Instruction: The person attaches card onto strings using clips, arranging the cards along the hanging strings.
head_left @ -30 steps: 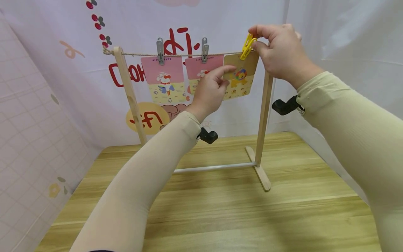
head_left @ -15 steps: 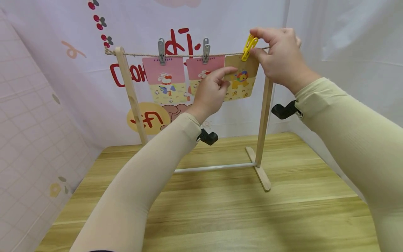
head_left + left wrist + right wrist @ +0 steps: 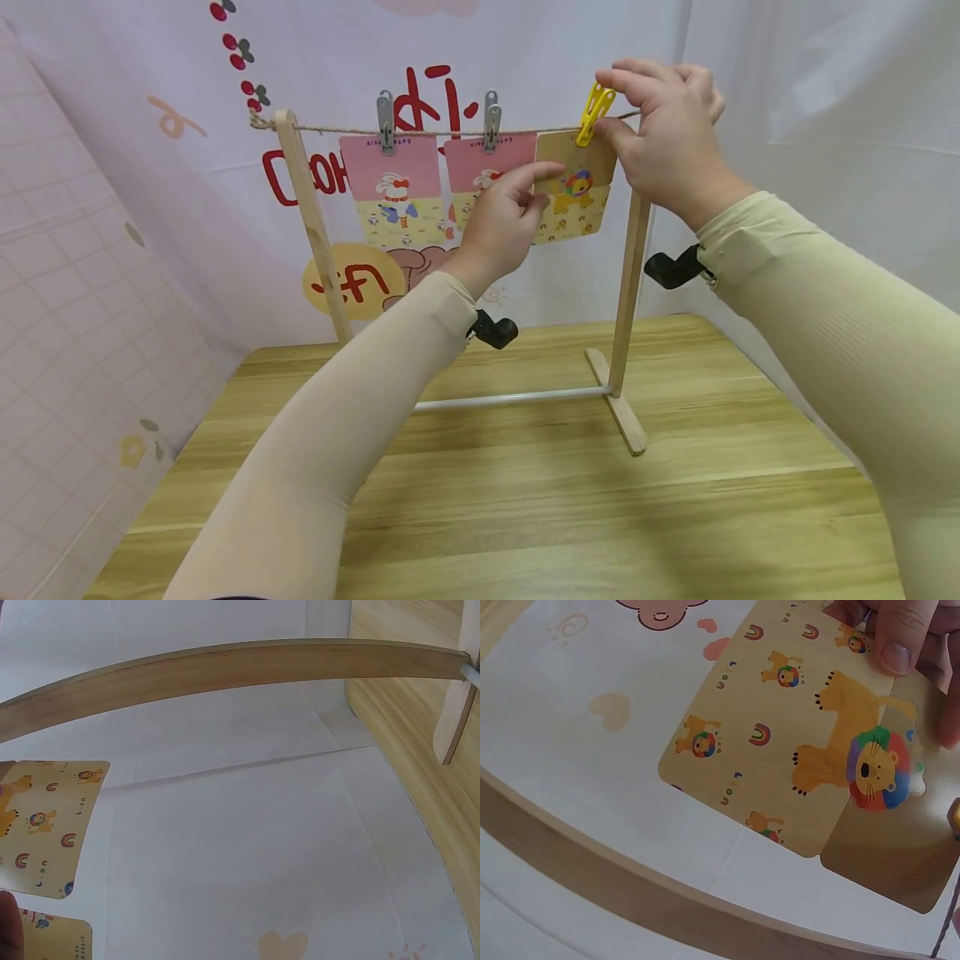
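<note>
In the head view, a card (image 3: pixel 585 222) with a colourful-maned lion hangs at the right end of a twine line (image 3: pixel 427 132). My left hand (image 3: pixel 498 221) pinches it by its left edge, and the right wrist view has that thumb (image 3: pixel 896 656) lying on the printed face. A yellow clothespin (image 3: pixel 587 132) straddles the twine at the card's top edge. Thumb and index finger of my right hand (image 3: pixel 667 137) pinch its handles. Only a fingertip (image 3: pixel 9 926) of my left hand shows in the left wrist view.
Two pink-and-yellow rabbit cards, one at far left (image 3: pixel 390 171) and one partly behind my left hand (image 3: pixel 510 148), hang from grey clothespins. The wooden rack has a left post (image 3: pixel 306 187), a right post (image 3: pixel 628 308) and a white bottom rod (image 3: pixel 517 400). It stands on a wood-grain table (image 3: pixel 525 517).
My right wrist has dropped slightly and drifted left, while its fingers keep their pinch on the yellow clothespin, which stands slightly more upright. My left hand keeps its place on the lion card.
</note>
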Demonstrator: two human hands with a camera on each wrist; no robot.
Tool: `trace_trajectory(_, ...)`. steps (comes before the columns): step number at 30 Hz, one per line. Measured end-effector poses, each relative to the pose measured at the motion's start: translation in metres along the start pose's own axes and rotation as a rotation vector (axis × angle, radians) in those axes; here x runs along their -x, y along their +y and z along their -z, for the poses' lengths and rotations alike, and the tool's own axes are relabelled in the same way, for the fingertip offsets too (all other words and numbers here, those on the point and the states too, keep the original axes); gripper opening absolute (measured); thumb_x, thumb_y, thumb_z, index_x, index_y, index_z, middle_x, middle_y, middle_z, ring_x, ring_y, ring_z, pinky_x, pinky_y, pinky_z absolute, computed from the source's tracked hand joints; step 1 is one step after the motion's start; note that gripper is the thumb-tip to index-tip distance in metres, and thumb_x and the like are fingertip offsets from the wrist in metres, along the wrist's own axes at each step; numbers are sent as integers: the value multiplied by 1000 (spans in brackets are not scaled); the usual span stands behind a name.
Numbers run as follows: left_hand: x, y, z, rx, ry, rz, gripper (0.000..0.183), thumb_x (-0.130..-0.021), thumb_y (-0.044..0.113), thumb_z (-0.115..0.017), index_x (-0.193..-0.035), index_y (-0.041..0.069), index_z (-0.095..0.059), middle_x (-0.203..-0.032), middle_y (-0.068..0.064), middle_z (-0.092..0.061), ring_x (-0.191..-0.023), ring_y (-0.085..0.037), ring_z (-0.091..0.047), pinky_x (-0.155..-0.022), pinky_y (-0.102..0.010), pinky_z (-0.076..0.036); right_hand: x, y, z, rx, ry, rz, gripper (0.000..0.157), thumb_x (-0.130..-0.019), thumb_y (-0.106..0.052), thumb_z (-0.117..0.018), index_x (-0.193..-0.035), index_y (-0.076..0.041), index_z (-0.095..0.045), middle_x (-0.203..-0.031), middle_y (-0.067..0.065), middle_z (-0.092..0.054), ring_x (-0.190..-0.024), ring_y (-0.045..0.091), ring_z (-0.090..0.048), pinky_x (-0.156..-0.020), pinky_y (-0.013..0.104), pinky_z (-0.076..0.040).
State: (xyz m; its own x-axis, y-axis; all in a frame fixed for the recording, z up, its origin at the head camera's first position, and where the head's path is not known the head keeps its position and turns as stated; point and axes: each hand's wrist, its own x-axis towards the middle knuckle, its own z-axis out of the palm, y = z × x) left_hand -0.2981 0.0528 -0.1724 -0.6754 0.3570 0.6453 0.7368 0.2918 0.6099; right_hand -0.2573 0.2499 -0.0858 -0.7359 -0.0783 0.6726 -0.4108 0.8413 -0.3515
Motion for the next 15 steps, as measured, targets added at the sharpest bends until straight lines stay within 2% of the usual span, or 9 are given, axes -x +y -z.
trace_trajectory(6, 3, 0, 0, -9, -3, -11, 38, -109, 11, -57, -145, 19, -63, -144, 3, -63, -66, -15, -49, -58, -25, -41, 3, -1, -1, 4, -2, 26, 54, -106, -25, -64, -157, -19, -51, -172, -1, -31, -152, 29, -13, -122, 45, 1)
trace_trajectory(10, 5, 1, 2, -23, 1, -18, 37, -109, 12, -58, -144, 20, -63, -140, 2, -63, -68, -14, -51, -58, -25, -42, 5, 2, -1, -11, -2, 21, 57, -106, -25, -64, -160, -19, -46, -174, -2, -26, -154, 27, -9, -123, 44, 2)
trace_trajectory(15, 11, -1, 6, -24, 25, -27, 36, -108, 13, -60, -142, 20, -65, -141, 2, -64, -80, -9, -60, -63, -25, -48, 12, 4, -1, -18, -1, 28, 61, -105, -26, -65, -162, -19, -44, -175, -2, -24, -153, 26, -7, -123, 43, 3)
